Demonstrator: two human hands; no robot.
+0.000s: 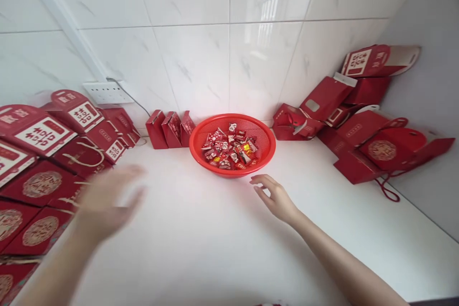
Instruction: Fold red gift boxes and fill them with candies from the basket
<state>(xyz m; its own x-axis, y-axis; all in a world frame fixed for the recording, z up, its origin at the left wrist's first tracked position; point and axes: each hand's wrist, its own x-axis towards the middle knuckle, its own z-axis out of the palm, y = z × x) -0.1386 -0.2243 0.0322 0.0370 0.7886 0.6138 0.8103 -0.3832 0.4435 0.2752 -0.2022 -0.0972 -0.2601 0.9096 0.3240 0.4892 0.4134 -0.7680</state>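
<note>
Bare left forearm (60, 263) and right forearm (337, 253) extended from the lower corners, left hand (109, 198) blurred, its thumb and fingers parted in a C, right hand (276, 197) sharper, fingers softly curled, thumb apart, hands well apart

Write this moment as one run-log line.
left hand: open, blurred, near red boxes | right hand: empty, near basket | basket: holds wrapped packets

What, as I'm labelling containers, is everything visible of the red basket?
The basket is round, red, apparently plastic, with a smooth rim and finely meshed sides. It stands upright on the white counter near the tiled wall, holding small wrapped sweets. The right hand is near its front; contact is unclear.
</note>
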